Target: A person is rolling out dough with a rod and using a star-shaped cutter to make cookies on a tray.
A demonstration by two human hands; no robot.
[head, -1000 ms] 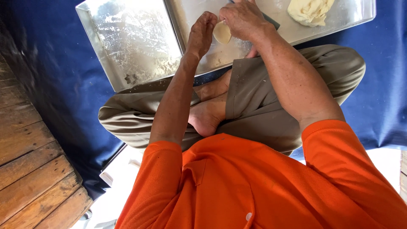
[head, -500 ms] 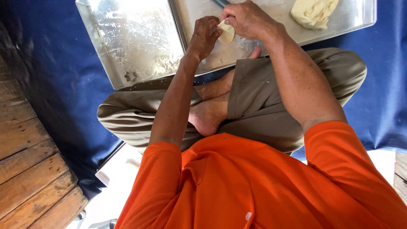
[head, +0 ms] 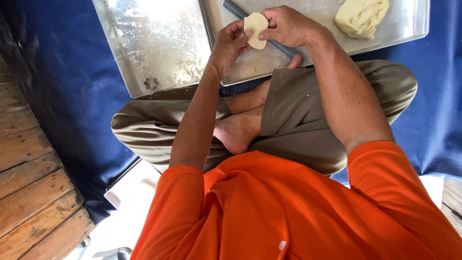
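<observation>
A dark blue cloth [head: 62,91] covers the ground, with worn wooden boards [head: 29,192] along one side. The person sits cross-legged on it in an orange shirt [head: 288,212] and khaki trousers [head: 298,110], one bare foot [head: 238,132] tucked in the lap.

In front of the knees lie two metal trays. The near floured tray [head: 154,53] is dusted white and bears a small star-shaped mark near its lower corner. The second tray [head: 409,24] sits just beside it and carries a big lump of dough [head: 361,17] at its far end, well apart from the hands, and a dark rolling pin [head: 240,10] that runs slantwise under the hands.

Both hands are raised above the second tray. The left hand [head: 230,45] pinches the left edge of a small flat piece of dough [head: 256,30] between thumb and fingertips, fingers curled closed on it. The right hand [head: 288,25] grips the opposite edge, thumb pressed on the face of the piece. The piece stands between the two hands, held clear of the tray, just above the rolling pin.
</observation>
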